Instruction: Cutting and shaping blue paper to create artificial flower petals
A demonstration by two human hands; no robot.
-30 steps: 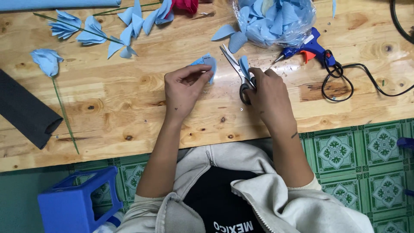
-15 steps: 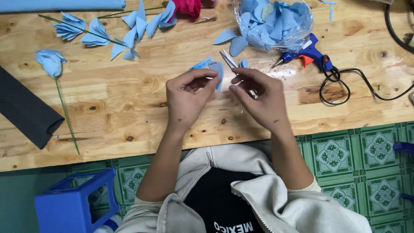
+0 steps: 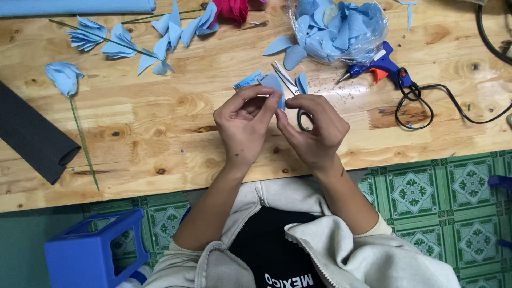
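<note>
Both hands are up close together over the wooden worktop (image 3: 133,133), pinching one small blue petal (image 3: 273,85) between them. The left hand (image 3: 246,120) grips it with thumb and fingers curled round, and the right hand (image 3: 314,128) pinches its lower edge with its fingertips. Most of the petal is hidden behind the fingers, so I can only see its rounded top. The scissors (image 3: 290,90) lie flat on the worktop just behind the hands; the right hand covers most of the handles, and only the blades and part of one loop show. A second ago the right hand was on the scissors, and now it has let them go and come over to the petal. The bag of blue petals (image 3: 341,29) is cut off at the top edge. The blue glue gun (image 3: 381,66) lies beside it, and its black cord (image 3: 453,104) runs off the right side. A blue flower on a green stem (image 3: 66,80) lies far to the left, near a dark grey roll (image 3: 32,136).
</note>
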